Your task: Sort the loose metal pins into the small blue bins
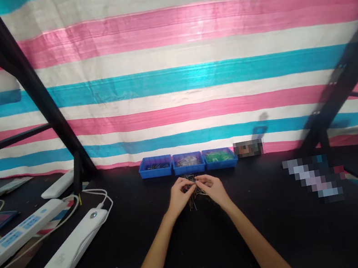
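Note:
On the black table lies a small loose pile of thin metal pieces (194, 203), like nails or long screws, some dark and some brassy. My left hand (180, 194) is over the pile's left side, thumb and fingers pinched together. From the right, my right hand (215, 187) meets it, also in a pinch. The fingertips of both hands nearly touch above the pile; what is between them is too small to make out. Just behind the hands stand a blue bin (156, 172) with dark thin pieces, a blue bin (189, 169) with clear whitish pieces, and a blue bin (222, 164) with green pieces.
At left lie a white power bank (75, 244) with a cable and a white power strip (19, 233). Black frame posts (35, 94) rise on both sides before a striped sheet (189, 76). Blurred items sit right of the bins and at the far right.

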The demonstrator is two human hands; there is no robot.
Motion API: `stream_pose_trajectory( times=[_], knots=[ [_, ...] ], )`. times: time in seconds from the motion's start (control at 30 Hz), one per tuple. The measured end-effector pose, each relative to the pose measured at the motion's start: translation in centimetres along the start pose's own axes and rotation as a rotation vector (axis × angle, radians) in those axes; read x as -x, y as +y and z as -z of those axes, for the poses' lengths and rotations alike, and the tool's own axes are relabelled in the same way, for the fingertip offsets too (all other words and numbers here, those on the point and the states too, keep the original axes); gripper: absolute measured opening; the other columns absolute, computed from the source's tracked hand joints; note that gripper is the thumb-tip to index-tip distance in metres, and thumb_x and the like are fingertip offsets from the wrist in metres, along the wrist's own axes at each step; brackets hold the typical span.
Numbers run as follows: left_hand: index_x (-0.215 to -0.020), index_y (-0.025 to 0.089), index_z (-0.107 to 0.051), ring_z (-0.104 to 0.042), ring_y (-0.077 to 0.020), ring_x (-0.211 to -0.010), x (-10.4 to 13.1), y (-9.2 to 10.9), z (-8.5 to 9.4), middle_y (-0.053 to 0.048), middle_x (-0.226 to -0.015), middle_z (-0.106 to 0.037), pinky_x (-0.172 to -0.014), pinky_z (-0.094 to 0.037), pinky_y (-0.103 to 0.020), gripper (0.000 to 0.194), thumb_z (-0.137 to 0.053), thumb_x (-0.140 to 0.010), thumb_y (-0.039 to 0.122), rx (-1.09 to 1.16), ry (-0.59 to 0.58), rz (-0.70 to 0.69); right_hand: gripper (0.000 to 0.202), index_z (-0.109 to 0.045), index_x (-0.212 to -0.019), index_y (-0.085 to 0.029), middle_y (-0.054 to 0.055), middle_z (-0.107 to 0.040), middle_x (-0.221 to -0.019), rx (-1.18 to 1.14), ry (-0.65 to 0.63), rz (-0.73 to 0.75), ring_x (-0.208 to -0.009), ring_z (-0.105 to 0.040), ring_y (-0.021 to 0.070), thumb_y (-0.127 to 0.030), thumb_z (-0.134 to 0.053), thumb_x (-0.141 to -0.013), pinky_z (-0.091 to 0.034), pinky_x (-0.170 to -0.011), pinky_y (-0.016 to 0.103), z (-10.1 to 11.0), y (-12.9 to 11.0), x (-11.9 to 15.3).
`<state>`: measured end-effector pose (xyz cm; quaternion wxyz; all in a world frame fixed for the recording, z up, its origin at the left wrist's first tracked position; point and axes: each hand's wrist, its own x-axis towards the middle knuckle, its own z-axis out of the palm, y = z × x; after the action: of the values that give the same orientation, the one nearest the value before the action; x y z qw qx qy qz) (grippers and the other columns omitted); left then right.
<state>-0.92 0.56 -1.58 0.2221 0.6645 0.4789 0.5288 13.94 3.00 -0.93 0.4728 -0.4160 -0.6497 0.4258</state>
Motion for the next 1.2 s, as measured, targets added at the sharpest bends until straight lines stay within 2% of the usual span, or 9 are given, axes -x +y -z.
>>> stream_pose_trajectory(
  times=[0.23,0.5,0.63,0.77,1.0,1.2],
  knots=[
    [-0.077,0.016,-0.065,-0.046,-0.0092,-0.058,-0.1,0.1,0.1,-0.003,-0.077,-0.054,-0.048,-0.036,-0.020,0.021,-0.058,-0.072,0.035,0.025,0.062,0.029,0.034,-0.064,-0.092,-0.013,0.009,-0.067,-0.082,-0.047,-0.024,-0.036,-0.071,-0.062,0.0181,-0.037,-0.059,-0.068,-0.050,-0.064,0.029,-0.2,-0.1,0.1],
    [-0.074,0.015,-0.064,-0.050,-0.0099,-0.063,-0.1,-0.1,-0.1,-0.003,-0.081,-0.054,-0.054,-0.040,-0.021,0.020,-0.057,-0.073,0.034,0.088,0.161,0.089,0.034,-0.067,-0.089,-0.012,0.008,-0.067,-0.076,-0.032,-0.095,-0.069,-0.060,-0.060,0.0158,-0.036,-0.063,-0.064,-0.049,-0.058,0.028,-0.5,-0.3,0.4],
    [-0.074,0.015,-0.064,-0.053,-0.0126,-0.071,0.1,-0.2,-0.8,-0.004,-0.083,-0.055,-0.061,-0.042,-0.023,0.021,-0.057,-0.072,0.036,0.150,0.137,0.131,0.030,-0.068,-0.082,-0.012,0.006,-0.067,-0.074,-0.027,-0.130,-0.071,-0.055,-0.057,0.0138,-0.036,-0.063,-0.065,-0.046,-0.054,0.026,-0.7,-0.7,0.6],
    [-0.074,0.015,-0.064,-0.054,-0.0137,-0.074,0.2,-0.1,-1.1,-0.004,-0.084,-0.054,-0.066,-0.044,-0.025,0.022,-0.058,-0.072,0.036,0.238,0.112,0.170,0.031,-0.067,-0.082,-0.012,0.006,-0.066,-0.076,-0.059,-0.165,-0.083,-0.061,-0.058,0.0150,-0.037,-0.061,-0.067,-0.047,-0.058,0.027,-1.1,-1.1,0.7],
    [-0.072,0.015,-0.063,-0.053,-0.0146,-0.076,0.1,0.2,-0.9,-0.004,-0.084,-0.054,-0.068,-0.045,-0.025,0.021,-0.058,-0.072,0.036,0.264,0.129,0.182,0.025,-0.064,-0.084,-0.015,0.002,-0.064,-0.072,-0.159,-0.254,-0.126,-0.059,-0.056,0.0117,-0.035,-0.059,-0.069,-0.043,-0.050,0.020,-1.3,-2.5,1.4],
    [-0.073,0.015,-0.062,-0.053,-0.0149,-0.075,0.0,0.2,-0.7,-0.004,-0.082,-0.056,-0.069,-0.045,-0.026,0.021,-0.058,-0.072,0.035,0.254,0.156,0.198,0.026,-0.066,-0.084,-0.016,0.002,-0.063,-0.071,-0.180,-0.258,-0.142,-0.058,-0.055,0.0107,-0.036,-0.061,-0.067,-0.040,-0.047,0.019,-1.1,-2.5,1.2]
  ],
)
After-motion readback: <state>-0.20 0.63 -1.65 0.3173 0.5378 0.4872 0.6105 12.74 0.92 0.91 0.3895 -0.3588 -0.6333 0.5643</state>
